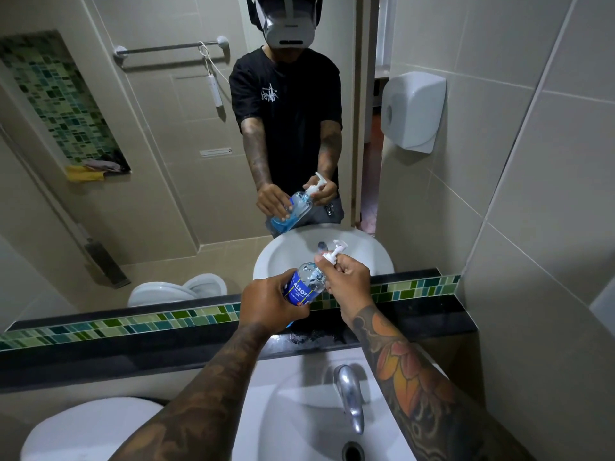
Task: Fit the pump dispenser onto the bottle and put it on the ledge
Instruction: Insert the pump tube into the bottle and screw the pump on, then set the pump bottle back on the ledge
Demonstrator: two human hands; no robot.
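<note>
A clear bottle (307, 282) with blue gel and a blue label hangs tilted above the black ledge (432, 316). My left hand (269, 302) grips its lower body. A white pump dispenser (334, 252) sits at the bottle's neck, its nozzle pointing up and away. My right hand (349, 277) is closed around the pump's collar. The mirror (166, 161) behind the ledge repeats both hands and the bottle.
A white sink (299, 424) with a chrome tap (349, 397) lies below the ledge. A toilet cistern lid (90, 430) is at the lower left. A green mosaic strip (133, 322) runs behind the ledge. A white wall dispenser (412, 111) hangs at upper right.
</note>
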